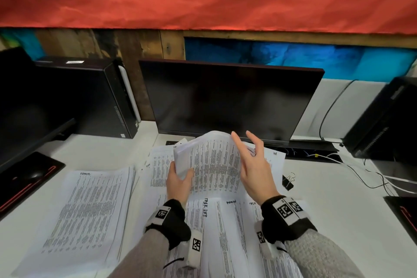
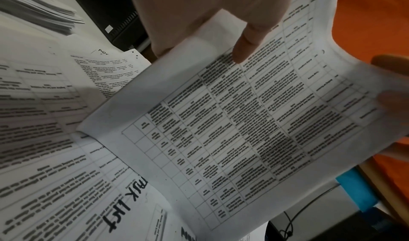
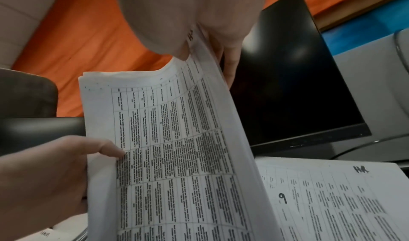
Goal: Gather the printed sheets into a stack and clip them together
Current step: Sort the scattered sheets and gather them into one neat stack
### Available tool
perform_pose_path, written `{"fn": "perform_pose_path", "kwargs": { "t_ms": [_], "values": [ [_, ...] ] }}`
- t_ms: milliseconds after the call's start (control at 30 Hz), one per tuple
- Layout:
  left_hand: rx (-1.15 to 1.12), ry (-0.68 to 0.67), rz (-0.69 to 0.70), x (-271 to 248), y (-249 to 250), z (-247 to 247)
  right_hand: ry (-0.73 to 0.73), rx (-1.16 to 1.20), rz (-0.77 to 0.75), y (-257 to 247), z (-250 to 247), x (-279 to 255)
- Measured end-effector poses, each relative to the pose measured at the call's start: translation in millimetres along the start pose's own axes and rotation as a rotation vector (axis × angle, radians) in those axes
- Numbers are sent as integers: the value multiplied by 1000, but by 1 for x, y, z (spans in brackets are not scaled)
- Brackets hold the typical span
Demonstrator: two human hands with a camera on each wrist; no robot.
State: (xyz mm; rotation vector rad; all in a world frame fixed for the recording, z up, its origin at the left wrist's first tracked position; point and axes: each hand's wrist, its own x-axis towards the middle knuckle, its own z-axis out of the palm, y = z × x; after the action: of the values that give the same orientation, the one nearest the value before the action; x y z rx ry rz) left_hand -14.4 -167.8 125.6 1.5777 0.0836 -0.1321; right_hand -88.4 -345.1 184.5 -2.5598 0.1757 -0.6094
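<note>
A thick stack of printed sheets (image 1: 214, 160) stands raised and curved in front of the monitor, with its lower edge on the loose pages below. My left hand (image 1: 180, 178) grips its left edge, thumb (image 2: 247, 40) on the printed face and fingers behind. My right hand (image 1: 255, 165) lies against the stack's right edge with straight, spread fingers. In the right wrist view that edge runs between my thumb base (image 3: 168, 26) and the fingers (image 3: 230, 64). A black binder clip (image 1: 288, 181) lies on the desk just right of the papers.
More printed sheets cover the desk: a pile (image 1: 90, 210) at left, pages marked "TASK LIST" (image 1: 205, 207) under my wrists, an "HR" page (image 3: 332, 192) at right. A dark monitor (image 1: 225, 101) stands close behind. Computer towers (image 1: 90, 97) (image 1: 383, 119) flank it, with cables (image 1: 361, 171) at right.
</note>
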Motion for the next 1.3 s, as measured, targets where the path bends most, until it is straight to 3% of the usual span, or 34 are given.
{"fn": "perform_pose_path", "kwargs": {
  "t_ms": [233, 367, 433, 500, 567, 700, 767, 833, 900, 933, 1067, 1300],
  "values": [
    [0, -37, -10, 4, -1, -3, -42, 27, 25, -6, -7, 6],
    [-49, -99, -107, 9, -6, -6, -46, 66, -36, -8, -4, 6],
    [-59, -122, -155, 12, -13, -7, 13, 259, 15, -6, 1, 4],
    [-58, -109, -160, 13, -17, -10, 92, 560, 196, -3, 5, 2],
    [-54, -122, -148, 11, -17, -11, 73, 800, 336, 1, 7, 2],
    [104, -28, 40, 2, -1, -10, -60, 904, 408, 1, 7, 4],
    [196, 45, 234, -4, 20, -10, -67, 899, 404, 2, 7, 4],
    [393, 89, 527, -7, 40, -12, -58, 891, 392, 4, 6, 3],
    [619, 75, 765, -6, 57, -14, -49, 893, 403, 5, 7, 4],
    [705, 53, 821, -5, 64, -14, -51, 892, 406, 6, 7, 4],
    [856, -37, 873, 2, 75, -15, -57, 881, 405, 5, 6, 4],
    [879, -67, 753, 3, 82, -14, -62, 830, 429, 6, 7, 4]
  ]
}}
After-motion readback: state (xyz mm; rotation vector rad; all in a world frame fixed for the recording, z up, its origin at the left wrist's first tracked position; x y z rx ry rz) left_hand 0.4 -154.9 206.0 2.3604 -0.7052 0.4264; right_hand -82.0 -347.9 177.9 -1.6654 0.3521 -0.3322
